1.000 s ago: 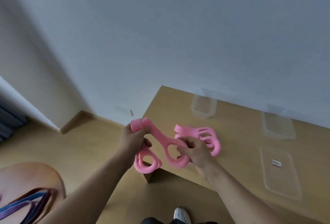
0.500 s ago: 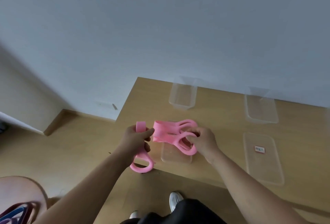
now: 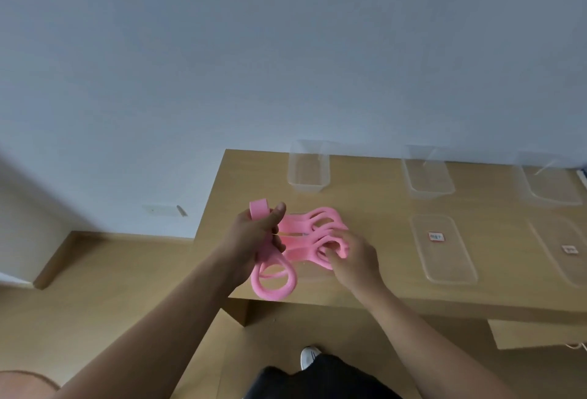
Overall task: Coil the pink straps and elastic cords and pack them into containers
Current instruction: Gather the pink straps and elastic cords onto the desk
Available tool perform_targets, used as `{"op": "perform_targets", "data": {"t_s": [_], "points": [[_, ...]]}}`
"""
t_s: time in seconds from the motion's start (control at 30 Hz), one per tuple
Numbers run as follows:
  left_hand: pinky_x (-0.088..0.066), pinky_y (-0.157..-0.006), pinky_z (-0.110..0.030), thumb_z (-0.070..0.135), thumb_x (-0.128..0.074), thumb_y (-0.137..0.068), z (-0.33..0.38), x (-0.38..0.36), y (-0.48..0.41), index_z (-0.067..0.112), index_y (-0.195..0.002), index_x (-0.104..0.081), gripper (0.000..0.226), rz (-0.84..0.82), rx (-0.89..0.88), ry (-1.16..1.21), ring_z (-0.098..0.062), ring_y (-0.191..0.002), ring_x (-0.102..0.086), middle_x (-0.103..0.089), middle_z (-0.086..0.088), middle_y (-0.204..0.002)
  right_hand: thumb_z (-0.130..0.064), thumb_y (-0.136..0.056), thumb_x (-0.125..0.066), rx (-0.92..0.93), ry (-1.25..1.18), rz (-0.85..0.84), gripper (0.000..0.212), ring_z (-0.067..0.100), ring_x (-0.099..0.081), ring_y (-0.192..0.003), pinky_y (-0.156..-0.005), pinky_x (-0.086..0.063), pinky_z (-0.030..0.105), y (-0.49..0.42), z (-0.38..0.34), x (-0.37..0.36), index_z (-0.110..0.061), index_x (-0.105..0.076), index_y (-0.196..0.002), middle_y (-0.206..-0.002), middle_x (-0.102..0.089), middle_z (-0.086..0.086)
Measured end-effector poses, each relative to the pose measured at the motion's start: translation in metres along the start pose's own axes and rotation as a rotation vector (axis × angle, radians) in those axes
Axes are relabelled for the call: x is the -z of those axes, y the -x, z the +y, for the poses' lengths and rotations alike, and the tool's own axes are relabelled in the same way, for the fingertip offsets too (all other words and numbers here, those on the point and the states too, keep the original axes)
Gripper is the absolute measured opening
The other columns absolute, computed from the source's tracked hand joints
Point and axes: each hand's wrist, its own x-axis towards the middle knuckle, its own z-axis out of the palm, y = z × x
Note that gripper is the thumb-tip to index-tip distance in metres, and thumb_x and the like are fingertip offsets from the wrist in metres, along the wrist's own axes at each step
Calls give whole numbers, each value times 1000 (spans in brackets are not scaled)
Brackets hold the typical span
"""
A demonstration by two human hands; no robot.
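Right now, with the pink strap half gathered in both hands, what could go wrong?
The loops hanging from the left hand are at the table's front edge; they may drag the pink strap off. The bunched loops gripped by the right hand look springy and may pop open if released.

One desk (image 3: 365, 204) carries three clear open containers along its far edge: the left container (image 3: 307, 176), the middle container (image 3: 428, 181) and the right container (image 3: 554, 187). Nearer the front edge lie two flat clear lids, the left lid (image 3: 444, 258) and the right lid (image 3: 552, 239). There is one looped pink strap (image 3: 320, 223), two hands, the left hand (image 3: 251, 239) and the right hand (image 3: 355, 262), and one white shoe (image 3: 309, 355).
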Motion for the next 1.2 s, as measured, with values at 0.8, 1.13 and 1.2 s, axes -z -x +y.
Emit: {"op": "perform_targets", "data": {"t_s": [0.8,1.13,1.2], "points": [[-56,-69,-38,21,-92,-62,-57,-144,8,8,-117,-52,69,-246,-85,-14,-25,-79,-62,-60,-12,-91,1,-81,-71,-578,-685,-62,17,27,-65,-83,-81,-58,47,47,58,87,-8,-68,-96,-90,-66,11],[-63,-76,-33,0,-70,-93,-101,-203,-73,2,-117,-64,25,-9,-45,-454,-27,-96,-73,-70,-17,-113,0,-77,-75,-516,-536,104,24,17,-70,-77,-60,-55,27,-44,143,197,-19,-75,-92,-91,-75,4],[-65,-78,-41,6,-73,-92,-108,-214,-84,7,-105,-68,15,38,-56,-612,-25,-83,-75,-73,-15,-103,-2,-75,-77,-503,-456,112,24,19,-71,-82,-66,-56,30,-69,154,210,-17,-74,-93,-91,-75,3]]}}
